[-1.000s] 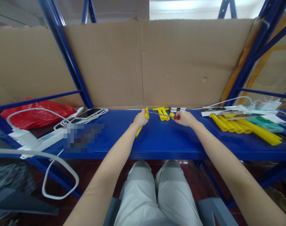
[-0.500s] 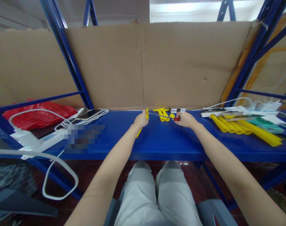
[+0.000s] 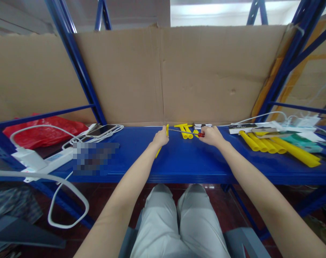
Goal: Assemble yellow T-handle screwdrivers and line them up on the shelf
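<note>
My left hand (image 3: 161, 137) is closed around a yellow plastic piece (image 3: 158, 152), whose upper end stands up beside the thumb and whose lower end juts out below the fist. Wrapped round the red handle of a screwdriver (image 3: 186, 132) is my right hand (image 3: 210, 135). The metal shaft points left, its tip at the upper end of the yellow piece; whether it sits in a screw is too small to tell. Behind the shaft, yellow T-shaped pieces (image 3: 185, 132) lie on the blue shelf (image 3: 184, 157). A small stack of black and white strips (image 3: 197, 126) is beyond my right hand.
Several yellow tubes (image 3: 259, 142) lie at the right near papers and a green packet (image 3: 304, 142). On the left are a phone (image 3: 102, 130), a white power strip (image 3: 55, 161), cables and a red plastic bag (image 3: 47, 130). A cardboard wall (image 3: 206, 71) closes the back.
</note>
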`<state>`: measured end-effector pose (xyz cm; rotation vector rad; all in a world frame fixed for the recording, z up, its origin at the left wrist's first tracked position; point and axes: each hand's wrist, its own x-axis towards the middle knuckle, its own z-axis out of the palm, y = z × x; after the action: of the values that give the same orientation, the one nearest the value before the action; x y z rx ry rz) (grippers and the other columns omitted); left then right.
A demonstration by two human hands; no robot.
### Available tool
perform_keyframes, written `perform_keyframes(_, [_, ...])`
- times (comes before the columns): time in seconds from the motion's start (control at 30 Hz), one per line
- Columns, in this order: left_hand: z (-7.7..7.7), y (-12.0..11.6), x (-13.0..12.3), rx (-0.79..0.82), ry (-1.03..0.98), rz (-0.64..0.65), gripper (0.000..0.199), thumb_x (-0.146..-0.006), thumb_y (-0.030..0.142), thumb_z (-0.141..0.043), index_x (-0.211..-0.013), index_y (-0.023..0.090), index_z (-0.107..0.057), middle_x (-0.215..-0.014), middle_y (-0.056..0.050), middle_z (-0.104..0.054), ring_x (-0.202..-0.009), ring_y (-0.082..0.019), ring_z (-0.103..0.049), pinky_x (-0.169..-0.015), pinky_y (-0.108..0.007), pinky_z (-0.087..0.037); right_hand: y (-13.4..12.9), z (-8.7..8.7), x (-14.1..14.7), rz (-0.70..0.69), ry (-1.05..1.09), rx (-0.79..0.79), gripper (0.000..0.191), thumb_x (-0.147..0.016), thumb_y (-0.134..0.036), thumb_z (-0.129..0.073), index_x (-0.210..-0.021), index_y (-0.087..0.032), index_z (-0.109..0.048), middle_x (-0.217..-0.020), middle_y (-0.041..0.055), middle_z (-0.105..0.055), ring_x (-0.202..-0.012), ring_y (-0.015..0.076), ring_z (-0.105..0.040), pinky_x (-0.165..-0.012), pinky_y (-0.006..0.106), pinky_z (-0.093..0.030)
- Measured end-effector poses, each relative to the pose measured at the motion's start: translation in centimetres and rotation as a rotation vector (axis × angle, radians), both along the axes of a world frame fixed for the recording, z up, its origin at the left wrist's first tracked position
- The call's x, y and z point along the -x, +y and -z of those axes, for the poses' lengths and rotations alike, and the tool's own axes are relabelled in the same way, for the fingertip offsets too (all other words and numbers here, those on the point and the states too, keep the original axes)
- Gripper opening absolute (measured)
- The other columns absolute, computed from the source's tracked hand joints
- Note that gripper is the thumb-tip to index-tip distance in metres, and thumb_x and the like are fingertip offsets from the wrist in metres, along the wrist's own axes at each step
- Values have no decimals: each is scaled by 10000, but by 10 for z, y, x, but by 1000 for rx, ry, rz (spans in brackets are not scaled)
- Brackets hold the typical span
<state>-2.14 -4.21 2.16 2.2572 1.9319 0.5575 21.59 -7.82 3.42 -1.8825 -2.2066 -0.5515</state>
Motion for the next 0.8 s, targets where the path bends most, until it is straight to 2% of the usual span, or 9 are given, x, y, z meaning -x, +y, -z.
perform_keyframes(0.17, [0,1,1,4,-1,1,426,-867,199,-513,-1264,174,-363,-1173,-190,-641,-1035,-283,-654,-833,-338,-492,4,4,0,34,16,13,236,-803,-290,-507,-938,-165,-654,-885,126,-717,-851,250,-648,-695,303,-365])
perform_keyframes(0.33, [-2,1,0,30,-11,-13,416,-867,199,-519,-1253,197,-364,-1183,-171,-641,-1014,-265,-664,-838,-335,-495,3,4,-1,10,16,12,255,-816,-307,-472,-916,-174,-665,-894,113,-720,-886,258,-647,-757,329,-365])
perform_keyframes(0.5, [-2,1,0,40,-10,-17,395,-874,206,-510,-1244,200,-369,-1183,-165,-643,-1010,-261,-667,-838,-328,-494,1,3,-1,44,18,9,267,-825,-322,-464,-881,-171,-678,-918,120,-723,-923,267,-645,-792,348,-366])
perform_keyframes(0.8, [-2,0,1,36,-20,-18,403,-876,208,-493,-1255,185,-359,-1185,-182,-634,-1014,-275,-662,-794,-326,-507,6,5,-1,33,24,11,234,-797,-322,-512,-871,-180,-683,-854,105,-723,-834,243,-651,-693,295,-383])
